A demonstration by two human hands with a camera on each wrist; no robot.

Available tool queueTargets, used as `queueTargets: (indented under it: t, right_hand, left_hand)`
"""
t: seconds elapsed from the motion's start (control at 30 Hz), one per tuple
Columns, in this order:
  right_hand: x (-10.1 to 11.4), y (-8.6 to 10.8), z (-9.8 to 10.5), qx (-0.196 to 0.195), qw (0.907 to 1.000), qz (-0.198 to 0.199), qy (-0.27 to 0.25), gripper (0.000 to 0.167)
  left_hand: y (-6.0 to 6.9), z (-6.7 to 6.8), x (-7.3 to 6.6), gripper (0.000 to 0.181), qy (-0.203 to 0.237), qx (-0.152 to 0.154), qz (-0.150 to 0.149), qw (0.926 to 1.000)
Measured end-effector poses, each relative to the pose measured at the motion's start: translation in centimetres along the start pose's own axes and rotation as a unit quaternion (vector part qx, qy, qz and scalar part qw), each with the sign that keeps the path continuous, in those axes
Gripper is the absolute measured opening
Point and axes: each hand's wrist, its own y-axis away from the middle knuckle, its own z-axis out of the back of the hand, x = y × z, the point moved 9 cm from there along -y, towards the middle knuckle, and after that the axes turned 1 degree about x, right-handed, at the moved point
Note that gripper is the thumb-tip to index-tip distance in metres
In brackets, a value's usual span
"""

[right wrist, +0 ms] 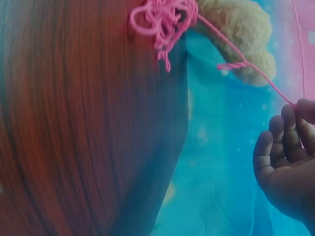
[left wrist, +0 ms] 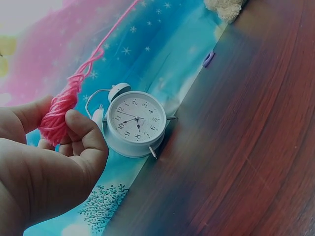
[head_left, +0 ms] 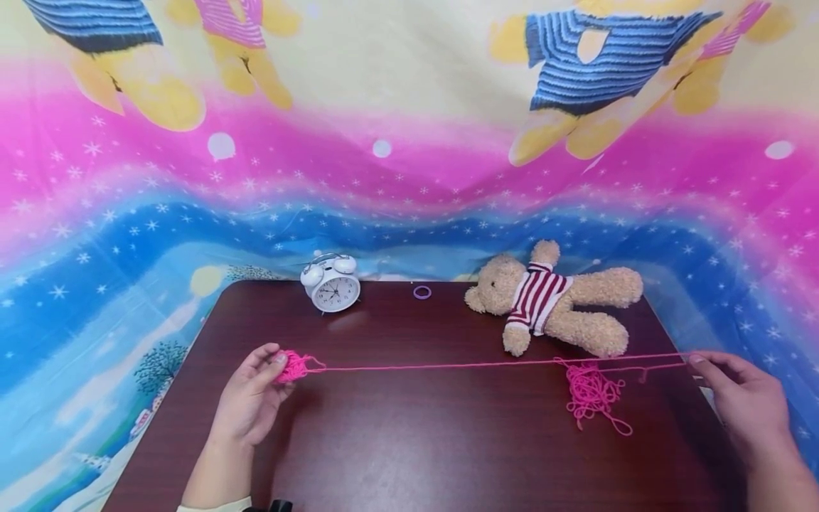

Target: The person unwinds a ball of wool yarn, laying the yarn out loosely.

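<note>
My left hand point(head_left: 252, 395) pinches a small wound bundle of pink yarn point(left wrist: 61, 110) between thumb and fingers, above the table's left side. From that bundle a taut strand point(head_left: 441, 366) runs across to my right hand point(head_left: 745, 398), whose thumb and index finger pinch it past the right table edge. A second length of yarn drops back from the right fingertips point(right wrist: 290, 110) to a loose tangled pile of pink yarn point(head_left: 591, 391) on the table's right side. In the right wrist view a small twisted loop point(right wrist: 231, 65) sticks out of this length.
A white twin-bell alarm clock point(head_left: 333, 284) stands at the back left of the dark wooden table point(head_left: 409, 441). Near the back edge lies a purple ring point(head_left: 422, 292). A teddy bear point(head_left: 550, 299) in a striped shirt lies behind the yarn pile. Printed cloth point(head_left: 409, 185) hangs around the table.
</note>
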Motion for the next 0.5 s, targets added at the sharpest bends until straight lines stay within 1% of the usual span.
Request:
queueTargets:
  t: [0.1, 0.17, 0.23, 0.33, 0.4, 0.43, 0.5]
  right_hand:
    - [-0.6, -0.3, 0.7, 0.003, 0.9993, -0.008, 0.037, 0.022]
    - [-1.0, -0.6, 1.2, -0.003, 0.9981, -0.012, 0.061, 0.024]
    - [-1.4, -0.8, 1.7, -0.007, 0.9973, -0.021, 0.070, 0.021]
    - [-2.2, -1.3, 2.3, -0.022, 0.9973, -0.033, 0.062, 0.019]
    - [-2.8, -1.5, 2.6, -0.028, 0.9967, -0.043, 0.063, 0.022]
    - [-3.1, -1.6, 2.8, -0.033, 0.9969, -0.045, 0.055, 0.023]
    - [-3.5, -1.7, 3.0, -0.036, 0.9964, -0.046, 0.061, 0.027]
  left_hand:
    - [-0.1, 0.2, -0.1, 0.019, 0.008, 0.000, -0.003, 1.0000]
    - [-0.1, 0.4, -0.3, 0.019, 0.012, -0.001, -0.005, 0.9999]
    - [0.0, 0.6, -0.4, 0.019, 0.011, -0.002, -0.007, 0.9999]
    - [0.1, 0.9, -0.7, 0.019, 0.012, -0.001, -0.008, 0.9999]
    - [0.1, 1.1, -0.9, 0.019, 0.016, 0.001, -0.010, 0.9998]
    - [0.1, 1.3, -1.1, 0.019, 0.020, 0.002, -0.013, 0.9997]
    - [0.2, 1.5, -1.4, 0.020, 0.030, 0.006, -0.019, 0.9994]
